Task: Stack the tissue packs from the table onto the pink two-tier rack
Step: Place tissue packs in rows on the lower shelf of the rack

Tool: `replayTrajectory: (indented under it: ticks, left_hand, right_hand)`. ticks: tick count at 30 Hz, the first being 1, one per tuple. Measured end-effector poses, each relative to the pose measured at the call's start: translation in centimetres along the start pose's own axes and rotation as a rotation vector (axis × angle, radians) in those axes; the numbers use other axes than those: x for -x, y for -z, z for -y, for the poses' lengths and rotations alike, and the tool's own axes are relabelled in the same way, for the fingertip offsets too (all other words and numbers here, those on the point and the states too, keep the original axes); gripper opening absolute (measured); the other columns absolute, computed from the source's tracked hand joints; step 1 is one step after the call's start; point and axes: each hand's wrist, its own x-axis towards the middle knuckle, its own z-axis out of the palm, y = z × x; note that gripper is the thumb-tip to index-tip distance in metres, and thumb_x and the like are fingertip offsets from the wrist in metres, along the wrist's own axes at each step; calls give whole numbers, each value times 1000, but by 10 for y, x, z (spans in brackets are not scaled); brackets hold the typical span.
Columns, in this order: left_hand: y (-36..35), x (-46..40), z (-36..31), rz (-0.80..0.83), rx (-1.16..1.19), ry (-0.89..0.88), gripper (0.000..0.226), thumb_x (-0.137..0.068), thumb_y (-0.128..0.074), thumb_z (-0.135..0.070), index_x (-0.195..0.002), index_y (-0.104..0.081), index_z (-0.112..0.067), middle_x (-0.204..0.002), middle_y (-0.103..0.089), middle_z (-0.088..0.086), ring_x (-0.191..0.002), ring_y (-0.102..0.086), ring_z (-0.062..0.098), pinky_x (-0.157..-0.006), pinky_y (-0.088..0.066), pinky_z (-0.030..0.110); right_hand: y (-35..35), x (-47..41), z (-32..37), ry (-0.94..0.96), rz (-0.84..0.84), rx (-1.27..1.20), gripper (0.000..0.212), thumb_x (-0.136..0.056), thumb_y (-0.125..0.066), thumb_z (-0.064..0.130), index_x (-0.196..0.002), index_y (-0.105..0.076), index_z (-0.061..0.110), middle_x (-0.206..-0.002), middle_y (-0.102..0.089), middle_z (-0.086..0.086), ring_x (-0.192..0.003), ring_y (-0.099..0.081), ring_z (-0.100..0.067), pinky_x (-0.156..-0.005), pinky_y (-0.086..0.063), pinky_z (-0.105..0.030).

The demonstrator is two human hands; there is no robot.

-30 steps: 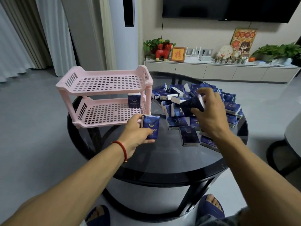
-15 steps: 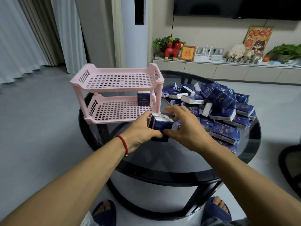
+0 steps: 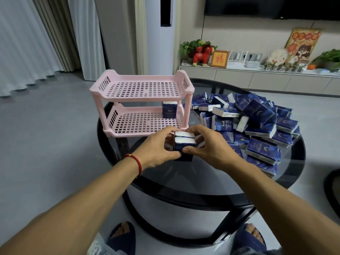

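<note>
Pink rack (image 3: 141, 100) sat left on table (image 3: 202, 181); one pack (image 3: 169, 111) upright at lower tier's right end. Left hand (image 3: 158, 146) and right hand (image 3: 207, 144) both gripped bundled packs (image 3: 184, 142) just before rack, likely squaring them for loading. Loose pile (image 3: 257, 120) lay right.

We're in a home living room here: a dark wall-mounted television (image 3: 272, 6) hangs above a long low white cabinet (image 3: 257, 80), which carries a red toy horse (image 3: 202, 55), a framed picture (image 3: 219, 58), potted greenery (image 3: 327, 57) and small ornaments. Pale floor-length curtains (image 3: 33, 39) fall at the left beside a tall standing air conditioner (image 3: 158, 34), and a round glass coffee table (image 3: 184, 181) sits on the grey floor.
</note>
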Motion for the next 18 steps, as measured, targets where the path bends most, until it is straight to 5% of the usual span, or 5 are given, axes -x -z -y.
replayTrajectory:
  ticks: [6,9,12,14,18]
  left_hand:
    - [9,-8,5,-36,28,18,54,-66,-88,-26,-114,-63,-32,-109,-74,-7,-105,-70,8,-97,-58,42]
    - [20,-12,5,-115,46,48,54,-58,-86,-35,-107,-64,-33,-104,-76,-7,-100,-72,11,-95,-58,42]
    - [31,-19,4,-199,72,68,48,-67,-89,-25,-106,-63,-32,-104,-73,-9,-99,-70,10,-90,-56,30]
    - [36,-24,4,-273,123,84,46,-76,-87,-15,-112,-61,-26,-108,-71,-8,-102,-69,10,-85,-53,22]
    - [37,-43,10,-459,36,160,48,-80,-84,-18,-118,-55,-23,-116,-64,-4,-106,-61,15,-89,-45,26]
  right_hand:
    - [-1,-6,1,17,5,-12,62,-81,-81,44,-134,-56,23,-117,-65,9,-95,-64,-5,-82,-57,-25]
    - [2,-9,3,-44,-85,-183,46,-93,-65,50,-129,-60,22,-111,-69,8,-89,-70,-7,-78,-60,-30]
    - [3,-18,-1,-102,-142,-163,29,-103,-52,41,-124,-59,21,-112,-69,2,-88,-70,-8,-78,-62,-35]
    - [0,-25,-6,-134,-143,-116,37,-103,-55,35,-135,-55,18,-119,-67,1,-97,-69,-10,-87,-60,-40]
    - [-9,-40,-6,-151,-113,-72,47,-99,-62,31,-143,-49,21,-117,-68,1,-100,-69,-18,-92,-57,-48]
